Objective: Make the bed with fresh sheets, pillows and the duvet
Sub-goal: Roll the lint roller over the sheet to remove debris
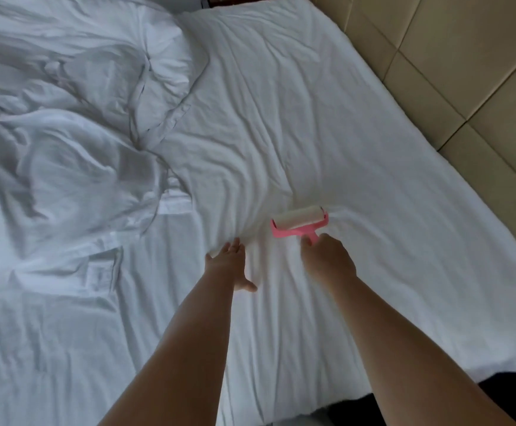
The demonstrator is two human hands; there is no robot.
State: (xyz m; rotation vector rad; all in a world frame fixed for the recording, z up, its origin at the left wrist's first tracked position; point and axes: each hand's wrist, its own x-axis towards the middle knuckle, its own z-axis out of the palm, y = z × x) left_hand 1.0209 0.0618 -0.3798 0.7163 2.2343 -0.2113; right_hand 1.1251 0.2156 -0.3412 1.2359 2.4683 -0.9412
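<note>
My left hand [230,265] lies flat on the white sheet [358,179], fingers spread straight. Just beside it, my right hand [327,259] grips the handle of a pink lint roller [300,222], whose white drum touches the sheet. Farther off to the left, the crumpled duvet [66,118] lies heaped on the bed, and the padded beige headboard [465,72] borders the sheet's right edge.

Roller handle [313,238] hidden in right hand [327,259]; duvet [66,133] cut off at left edge.
</note>
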